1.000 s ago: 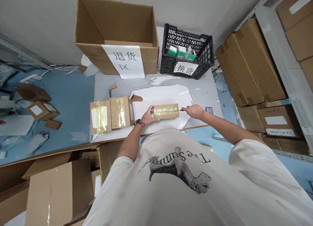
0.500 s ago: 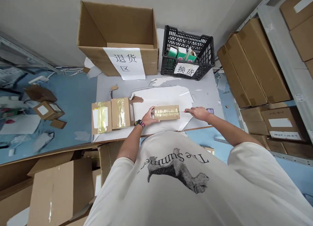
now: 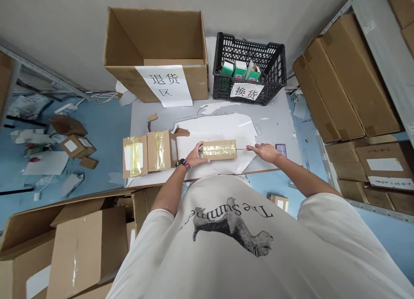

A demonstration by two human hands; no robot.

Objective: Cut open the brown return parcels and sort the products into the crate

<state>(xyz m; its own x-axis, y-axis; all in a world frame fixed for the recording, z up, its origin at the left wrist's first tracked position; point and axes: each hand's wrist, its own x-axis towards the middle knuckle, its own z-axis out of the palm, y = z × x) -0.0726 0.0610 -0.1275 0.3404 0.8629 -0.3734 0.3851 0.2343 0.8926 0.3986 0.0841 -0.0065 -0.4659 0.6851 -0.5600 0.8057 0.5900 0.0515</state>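
A small taped cardboard box (image 3: 220,150) lies lengthwise on the white sheet on the table, clear yellowish tape along its top. My left hand (image 3: 195,156) grips its left end, thumb on the near side and fingers at the far corner. Just off the box's right end, my right hand (image 3: 265,152) is closed around a box cutter (image 3: 247,149) with a red part. Its thin blade points left and reaches the box's right edge; most of the handle is hidden in my fingers. Two more taped boxes, one labelled (image 3: 135,156) and one plain (image 3: 159,150), stand left of my left hand.
A large open carton (image 3: 197,81) with a paper sign stands at the back left. Beside it, a black plastic crate (image 3: 274,81) holds several green-and-white boxes. A phone (image 3: 280,150) lies by my right wrist. Shelved cartons (image 3: 343,83) line the right; big cartons (image 3: 77,247) sit at lower left.
The view has shifted slightly. My right hand has moved a little rightward from the box, and more of the phone shows. My left hand keeps its grip on the box.
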